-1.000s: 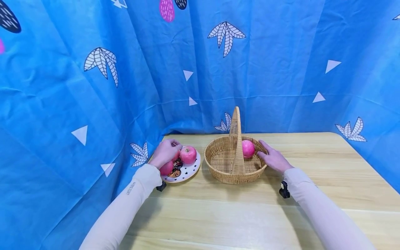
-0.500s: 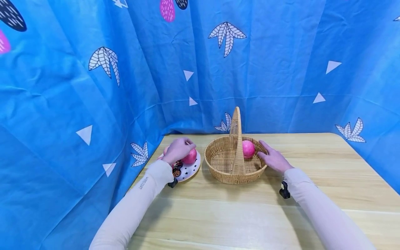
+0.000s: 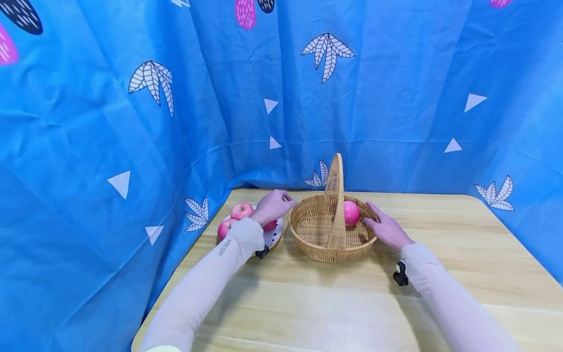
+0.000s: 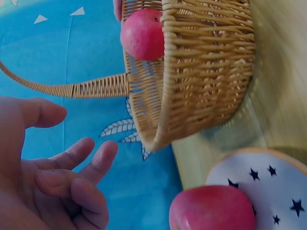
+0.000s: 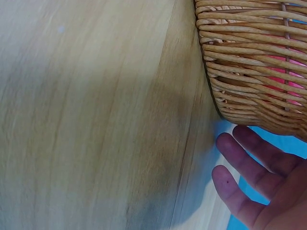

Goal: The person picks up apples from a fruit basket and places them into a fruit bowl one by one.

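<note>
In the head view, my left hand (image 3: 273,206) is over the right side of a star-printed plate (image 3: 274,237), near the left rim of a wicker basket. Nothing lies between its loosely bent fingers (image 4: 103,158) in the left wrist view. Two pink apples (image 3: 242,210) show on the plate left of the hand; another apple (image 4: 212,209) is partly hidden beneath it. The wicker basket (image 3: 327,252), with its tall handle, holds one apple (image 3: 351,213) in its right half. My right hand (image 3: 389,230) rests at the basket's right end, its fingers (image 5: 249,165) extended along the outside.
A pale wooden table (image 3: 308,303) carries the plate and basket. Blue patterned curtain (image 3: 378,98) hangs behind the table and along its left side. The basket handle (image 3: 337,195) rises high over the middle of the basket.
My left hand has moved right across the plate toward the basket, uncovering the two left apples. The right hand stays at the basket. The head view has shifted slightly.
</note>
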The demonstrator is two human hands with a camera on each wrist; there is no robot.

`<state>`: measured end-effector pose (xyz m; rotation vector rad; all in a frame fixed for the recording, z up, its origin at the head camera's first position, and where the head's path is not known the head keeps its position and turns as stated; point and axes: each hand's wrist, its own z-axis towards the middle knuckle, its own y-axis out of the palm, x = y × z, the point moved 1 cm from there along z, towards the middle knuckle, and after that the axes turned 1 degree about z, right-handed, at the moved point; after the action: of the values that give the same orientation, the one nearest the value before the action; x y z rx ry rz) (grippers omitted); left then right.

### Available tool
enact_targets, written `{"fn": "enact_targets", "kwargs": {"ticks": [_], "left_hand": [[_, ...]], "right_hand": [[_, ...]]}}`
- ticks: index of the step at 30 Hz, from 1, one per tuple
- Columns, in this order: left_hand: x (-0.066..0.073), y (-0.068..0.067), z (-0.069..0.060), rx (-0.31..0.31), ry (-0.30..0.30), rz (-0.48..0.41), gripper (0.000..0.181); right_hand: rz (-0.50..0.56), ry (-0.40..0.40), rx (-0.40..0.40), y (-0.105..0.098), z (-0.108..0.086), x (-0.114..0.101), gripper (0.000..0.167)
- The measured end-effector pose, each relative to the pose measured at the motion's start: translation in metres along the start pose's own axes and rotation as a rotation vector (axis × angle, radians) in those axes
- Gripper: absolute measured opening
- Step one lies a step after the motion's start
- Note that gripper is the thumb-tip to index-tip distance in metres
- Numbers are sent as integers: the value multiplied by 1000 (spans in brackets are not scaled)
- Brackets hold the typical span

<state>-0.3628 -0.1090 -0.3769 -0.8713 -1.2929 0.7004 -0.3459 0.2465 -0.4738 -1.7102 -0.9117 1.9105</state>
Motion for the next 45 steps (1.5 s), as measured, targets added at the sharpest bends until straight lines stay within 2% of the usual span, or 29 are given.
{"fn": "enact_targets", "kwargs": {"ticks": [8, 14, 20, 27, 30, 33, 35, 40, 45], "left_hand": [[21, 13, 7, -64, 9, -15, 30], [35, 21, 13, -105, 42, 16, 34], [49, 31, 20, -159, 45, 25, 31], [66, 39, 24, -175, 71, 75, 31], [71, 43, 28, -187, 69, 107, 27], [75, 49, 33, -210, 65, 131, 38], [76, 52, 36, -216, 67, 129, 38], [80, 60, 41, -207, 85, 124, 29], [83, 68, 49, -233, 56, 185, 39]], "right_hand": [[-19, -11, 13, -2, -1, -2, 69], [-21, -12, 13, -3, -1, -2, 69], [-20, -8, 13, -4, 1, 1, 69], [-12, -4, 14, -4, 1, 4, 70], [-12, -10, 16, -4, 1, 4, 70], [-10, -7, 17, -3, 1, 4, 69], [-12, -8, 17, -3, 0, 3, 69], [-8, -8, 17, -1, 1, 5, 69], [-6, -15, 19, 0, 3, 6, 69]]}}
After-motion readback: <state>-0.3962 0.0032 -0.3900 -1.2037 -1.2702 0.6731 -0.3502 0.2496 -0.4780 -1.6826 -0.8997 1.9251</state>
